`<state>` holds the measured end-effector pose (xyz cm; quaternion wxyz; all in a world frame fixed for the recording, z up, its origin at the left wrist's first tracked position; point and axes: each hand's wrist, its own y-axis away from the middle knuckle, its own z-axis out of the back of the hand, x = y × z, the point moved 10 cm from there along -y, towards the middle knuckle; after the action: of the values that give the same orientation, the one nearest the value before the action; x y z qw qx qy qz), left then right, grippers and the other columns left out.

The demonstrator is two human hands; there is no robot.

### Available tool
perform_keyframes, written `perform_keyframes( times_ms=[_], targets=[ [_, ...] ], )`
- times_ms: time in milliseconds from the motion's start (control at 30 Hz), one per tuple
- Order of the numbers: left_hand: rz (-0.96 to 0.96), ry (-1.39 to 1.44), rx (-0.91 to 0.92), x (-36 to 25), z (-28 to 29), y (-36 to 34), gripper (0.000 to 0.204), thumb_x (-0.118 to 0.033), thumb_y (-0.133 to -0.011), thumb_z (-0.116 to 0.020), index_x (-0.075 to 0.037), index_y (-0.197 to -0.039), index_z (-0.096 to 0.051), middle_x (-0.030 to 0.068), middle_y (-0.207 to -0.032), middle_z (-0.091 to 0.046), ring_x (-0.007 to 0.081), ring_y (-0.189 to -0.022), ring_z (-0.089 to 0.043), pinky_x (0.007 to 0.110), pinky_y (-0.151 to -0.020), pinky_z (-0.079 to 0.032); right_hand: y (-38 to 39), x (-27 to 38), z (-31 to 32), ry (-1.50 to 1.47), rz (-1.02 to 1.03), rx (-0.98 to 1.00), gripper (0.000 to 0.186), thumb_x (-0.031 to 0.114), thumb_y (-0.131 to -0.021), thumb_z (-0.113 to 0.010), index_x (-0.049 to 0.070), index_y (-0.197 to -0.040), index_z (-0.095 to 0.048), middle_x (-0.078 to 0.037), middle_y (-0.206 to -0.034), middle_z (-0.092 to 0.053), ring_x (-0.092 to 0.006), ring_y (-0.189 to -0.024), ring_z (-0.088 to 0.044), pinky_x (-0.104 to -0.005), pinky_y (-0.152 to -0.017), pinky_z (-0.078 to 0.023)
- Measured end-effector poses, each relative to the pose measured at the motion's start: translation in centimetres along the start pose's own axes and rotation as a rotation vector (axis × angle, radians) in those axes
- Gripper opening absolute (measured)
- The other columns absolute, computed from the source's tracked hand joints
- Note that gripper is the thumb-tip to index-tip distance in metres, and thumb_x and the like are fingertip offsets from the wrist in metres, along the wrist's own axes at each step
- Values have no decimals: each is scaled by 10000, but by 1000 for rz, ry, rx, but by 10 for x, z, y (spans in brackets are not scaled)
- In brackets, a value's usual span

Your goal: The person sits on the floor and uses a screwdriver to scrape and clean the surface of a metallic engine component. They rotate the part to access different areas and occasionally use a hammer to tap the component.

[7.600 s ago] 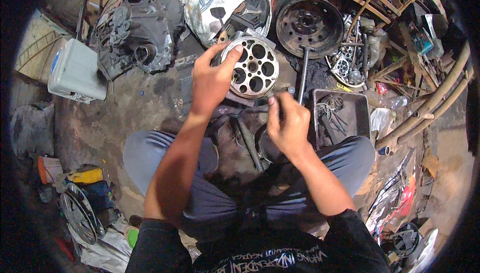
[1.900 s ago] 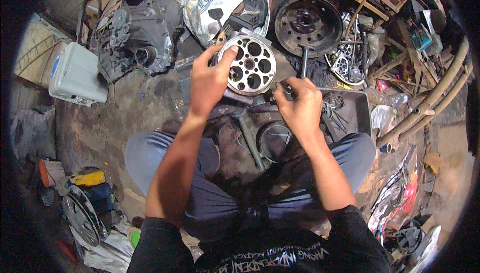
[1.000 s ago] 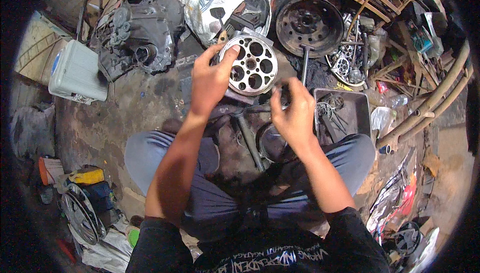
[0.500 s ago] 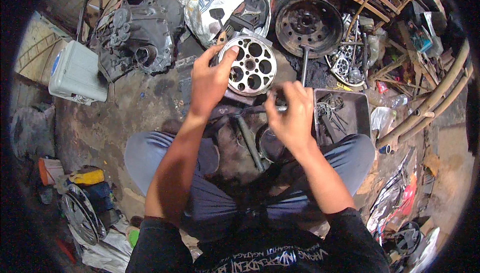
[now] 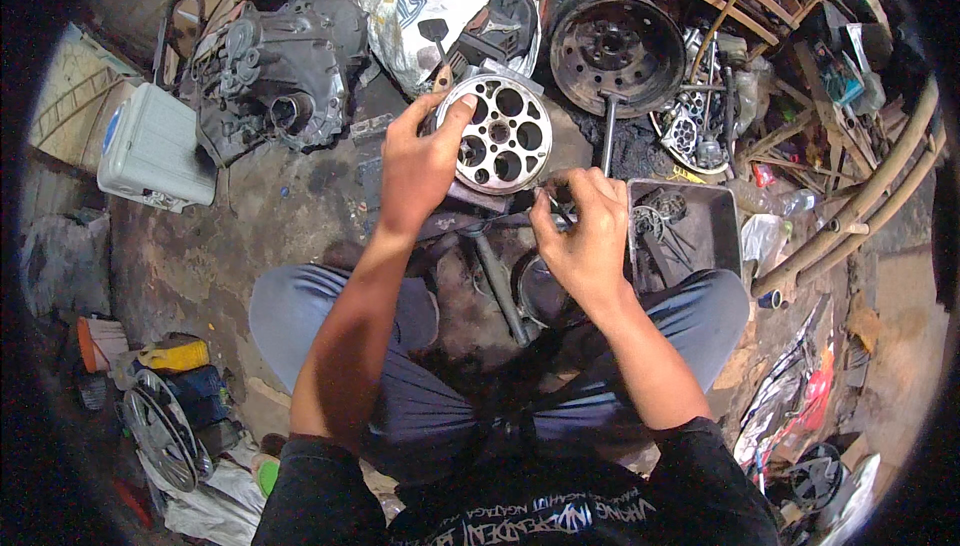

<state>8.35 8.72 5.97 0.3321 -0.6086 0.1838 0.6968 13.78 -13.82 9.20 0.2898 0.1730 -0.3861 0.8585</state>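
Grey tray [image 5: 716,231] just beside right hand [image 5: 583,228]

Right one of the hands [image 5: 585,226] farther left than moments ago, more tray [image 5: 713,218] in view

Silver metal disc [image 5: 513,127], large round openings around a smaller central bore: face up, left rim in left grip [image 5: 420,161], lower-right edge near right grip [image 5: 585,226].

The place appears a vehicle repair workshop, shown by the gearbox casing [image 5: 290,61] at the far left, the steel wheel [image 5: 622,71] at the far right and the stained floor [image 5: 200,256].
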Motion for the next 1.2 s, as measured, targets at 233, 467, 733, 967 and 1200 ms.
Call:
perform_keyframes(
  times_ms=[233,467,733,967,1200],
  targets=[
    [9,15,5,-1,-1,2,463,-359,-997,-746,50,-1214,-754,213,-1065,-804,253,-1000,-764,364,-924,-555,-1,5,7,-30,11,-35,178,115,-833,-800,36,-950,-693,-154,-851,-668,-376,-831,-622,-477,-823,-437],
    [-46,-41,-16,-9,2,3,437,-352,-1001,-743,37,-1199,-758,228,-1063,-795,294,-1008,-768,376,-945,-546,-2,-7,3,-7,-40,-45,200,111,-808,-824,28,-944,-703,-146,-850,-657,-379,-833,-612,-472,-824,-443],
    [-86,-54,-15,-6,0,1,342,-290,-1045,-696,32,-1140,-764,97,-983,-781,132,-879,-712,287,-807,-548,-2,-18,-2,-21,-74,-18,198,89,-820,-815,25,-973,-708,-166,-892,-658,-367,-841,-604,-464,-803,-448],
    [4,33,-4,0,1,1,445,-348,-995,-754,47,-1201,-755,219,-1062,-800,232,-991,-763,357,-911,-556,0,-18,1,-99,-106,-33,190,81,-835,-807,19,-982,-702,-163,-897,-677,-380,-841,-622,-462,-793,-459],
    [-10,24,-12,-2,-1,2,445,-352,-992,-758,42,-1198,-760,207,-1048,-802,229,-974,-761,358,-899,-559,4,-21,-6,-119,-114,-12,194,81,-843,-801,9,-988,-694,-175,-912,-691,-396,-847,-634,-474,-812,-472]
  ],
)
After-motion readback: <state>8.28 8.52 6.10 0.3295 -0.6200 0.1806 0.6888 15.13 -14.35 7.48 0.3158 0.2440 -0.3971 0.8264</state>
